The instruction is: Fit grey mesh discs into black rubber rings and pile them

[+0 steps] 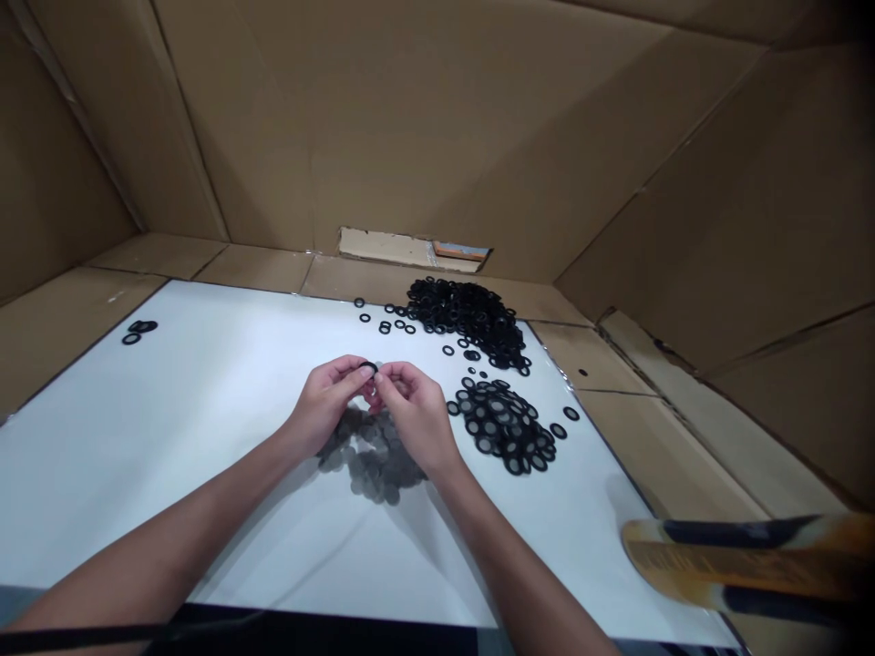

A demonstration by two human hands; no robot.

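Observation:
My left hand (326, 399) and my right hand (414, 408) meet over the middle of a white sheet (205, 428). Their fingertips pinch one small black rubber ring (368, 368) between them. Under the hands lies a heap of grey mesh discs (373, 456). Just right of my right hand sits a pile of black rings with mesh in them (504, 424). A bigger pile of plain black rings (468, 314) lies at the sheet's far edge.
Cardboard walls (410, 118) stand on three sides of the sheet. A few black rings (138, 330) lie at the far left. An orange and black object (752, 560), blurred, lies at the near right corner. A stray ring (582, 372) rests on cardboard to the right.

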